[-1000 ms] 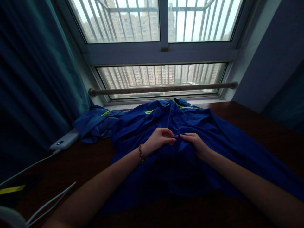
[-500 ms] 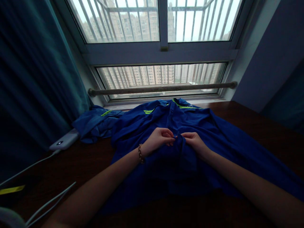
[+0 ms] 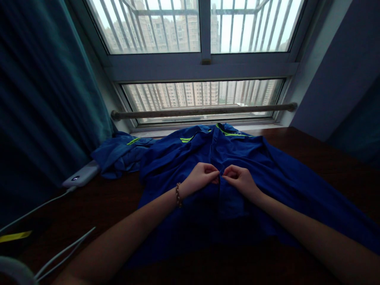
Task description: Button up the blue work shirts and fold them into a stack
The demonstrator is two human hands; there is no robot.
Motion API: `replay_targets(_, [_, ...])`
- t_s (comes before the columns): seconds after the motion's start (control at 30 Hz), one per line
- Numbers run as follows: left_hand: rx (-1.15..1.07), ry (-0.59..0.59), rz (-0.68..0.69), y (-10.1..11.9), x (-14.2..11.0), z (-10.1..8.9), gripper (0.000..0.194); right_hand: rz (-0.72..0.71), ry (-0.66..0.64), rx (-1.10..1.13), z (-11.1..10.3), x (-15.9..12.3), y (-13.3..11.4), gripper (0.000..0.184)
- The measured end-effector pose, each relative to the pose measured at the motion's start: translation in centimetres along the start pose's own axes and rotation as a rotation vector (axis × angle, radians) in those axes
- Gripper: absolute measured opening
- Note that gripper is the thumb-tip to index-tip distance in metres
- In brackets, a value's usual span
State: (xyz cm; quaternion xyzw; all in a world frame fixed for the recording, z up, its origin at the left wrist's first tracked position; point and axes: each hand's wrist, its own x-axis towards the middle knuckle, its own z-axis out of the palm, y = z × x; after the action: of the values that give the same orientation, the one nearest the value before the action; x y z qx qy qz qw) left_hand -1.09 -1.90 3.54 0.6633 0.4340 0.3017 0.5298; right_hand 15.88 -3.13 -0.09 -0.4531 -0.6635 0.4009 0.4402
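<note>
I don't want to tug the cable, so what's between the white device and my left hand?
In the head view, from the white device to your left hand: bunched blue cloth, a strip of dark wooden surface, then the blue garment.

Your left forearm [image 3: 139, 223] is bare, enters between 7 and 8 o'clock, and runs toward 2 o'clock. Your right forearm [image 3: 299, 219], also bare, enters at 4 o'clock and points toward 10. Your left hand [image 3: 202, 178] has thumb pressed to index finger, tips directed at 3 o'clock, other fingers curled beneath. Your right hand [image 3: 242, 182] faces it, index bent above the thumb, tips toward 9; contact between these cannot be confirmed. Both sets of fingertips lie close together.
</note>
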Motion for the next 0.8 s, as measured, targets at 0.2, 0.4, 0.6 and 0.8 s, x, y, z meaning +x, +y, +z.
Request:
replay_targets(0.2, [0.072, 0.076, 0.069, -0.7, 0.1, 0.5, 0.027, -0.116, 0.033, -0.194, 0.6, -0.5, -0.2, 0.014])
replay_targets(0.4, [-0.145, 0.141, -0.038, -0.9, 0.0, 0.9, 0.029, -0.108, 0.032, -0.136, 0.6, -0.3, 0.1, 0.018])
replay_targets(0.6, [-0.397, 0.166, -0.094, -1.8, 0.0, 1.5, 0.025, -0.081, 0.03, -0.052, 0.6, -0.2, 0.2, 0.018])
replay_targets(0.8, [-0.582, 0.178, -0.133, -2.0, 0.1, 1.6, 0.021, -0.028, 0.003, 0.117, 0.6, 0.0, 0.4, 0.022])
